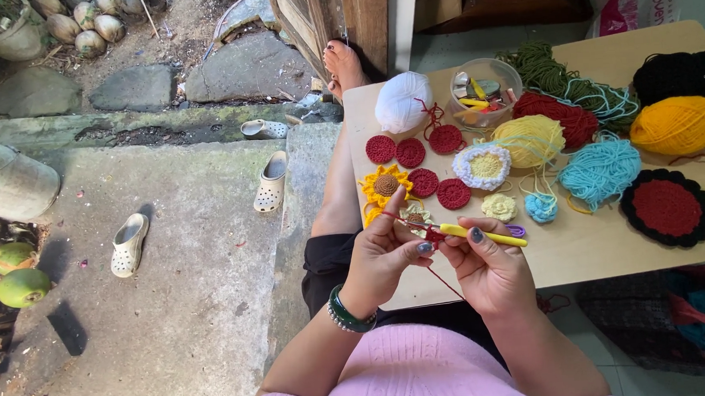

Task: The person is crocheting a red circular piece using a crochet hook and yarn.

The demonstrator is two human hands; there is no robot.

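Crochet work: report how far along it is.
Done: five small red rounds, a sunflower piece and a large red-and-black round lie finished on the table. In hand: left hand pinches a tiny red piece; right hand works the yellow hook. Left: that piece has barely begun.

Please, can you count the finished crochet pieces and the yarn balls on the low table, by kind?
Small red rounds: 5
Sunflower piece: 1
White-and-yellow flower: 1
Small pale flower: 1
Large red-and-black round: 1
Yarn balls and bundles, such as the orange one: 7
Total: 16
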